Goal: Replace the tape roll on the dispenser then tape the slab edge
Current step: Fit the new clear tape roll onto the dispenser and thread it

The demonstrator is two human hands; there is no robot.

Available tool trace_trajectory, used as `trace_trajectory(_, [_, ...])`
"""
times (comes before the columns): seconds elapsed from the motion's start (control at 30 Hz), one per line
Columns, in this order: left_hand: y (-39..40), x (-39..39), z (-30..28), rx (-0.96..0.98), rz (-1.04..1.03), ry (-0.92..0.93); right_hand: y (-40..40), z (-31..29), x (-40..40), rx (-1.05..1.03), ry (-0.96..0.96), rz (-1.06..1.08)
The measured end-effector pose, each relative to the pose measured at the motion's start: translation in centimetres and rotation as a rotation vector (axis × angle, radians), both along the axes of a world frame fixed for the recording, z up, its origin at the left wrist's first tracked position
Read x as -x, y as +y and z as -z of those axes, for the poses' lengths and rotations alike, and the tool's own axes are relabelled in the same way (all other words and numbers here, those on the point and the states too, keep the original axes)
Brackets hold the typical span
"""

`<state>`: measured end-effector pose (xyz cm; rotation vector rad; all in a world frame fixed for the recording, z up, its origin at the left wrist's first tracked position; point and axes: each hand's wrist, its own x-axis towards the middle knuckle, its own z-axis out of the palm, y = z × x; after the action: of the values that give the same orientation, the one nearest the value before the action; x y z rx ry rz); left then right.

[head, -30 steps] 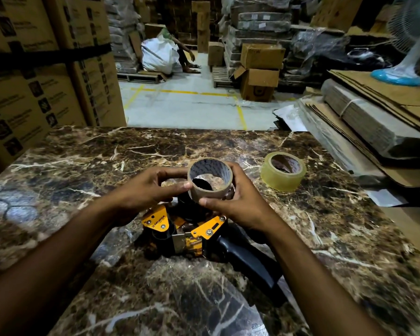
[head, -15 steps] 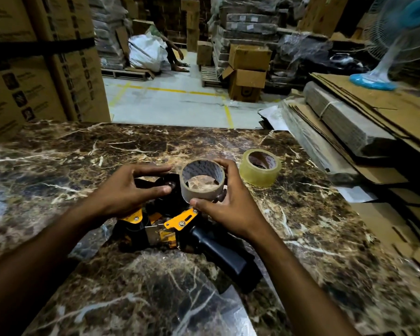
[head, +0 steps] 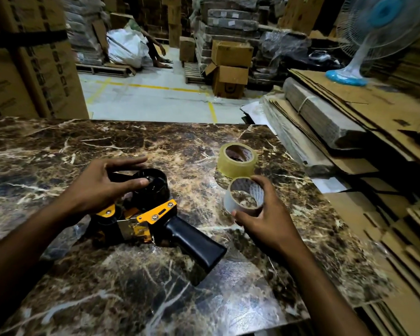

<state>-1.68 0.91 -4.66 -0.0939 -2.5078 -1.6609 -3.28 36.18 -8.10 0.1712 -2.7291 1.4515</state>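
Head view, near-empty translucent tape core (head: 245, 197), right hand (head: 268, 220)

Black-and-yellow dispenser (head: 153, 214) lies on marble slab (head: 204, 299), spindle bare; full tape roll (head: 237, 160) beyond.

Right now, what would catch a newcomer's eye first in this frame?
The yellow-and-black dispenser lying mid-slab, its hub bare under the left hand. To its right, the right hand holds a nearly spent roll, with a full roll just behind it.
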Motion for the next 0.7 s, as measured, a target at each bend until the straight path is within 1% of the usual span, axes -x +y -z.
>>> trace_trajectory(0.07, [-0.1,0.2,0.0,0.013,-0.011,0.002,0.4,0.1,0.1,-0.054,-0.001,0.018])
trace_trajectory(0.23, [-0.2,0.6,-0.1,0.081,0.0,-0.017,0.9,-0.4,0.2,-0.094,-0.034,-0.001])
trace_trajectory(0.4, [0.0,0.9,-0.3,0.131,0.028,-0.024,-0.3,-1.0,0.6,-0.172,0.001,-0.019])
trace_trajectory(0.5, [0.1,1.2,-0.1,0.111,0.032,-0.037,-0.5,-0.7,0.9,-0.21,0.033,-0.028])
trace_trajectory(0.7, [0.5,2.2,-0.1,0.111,0.033,-0.012,-0.7,-0.9,1.6,-0.163,0.068,-0.018])
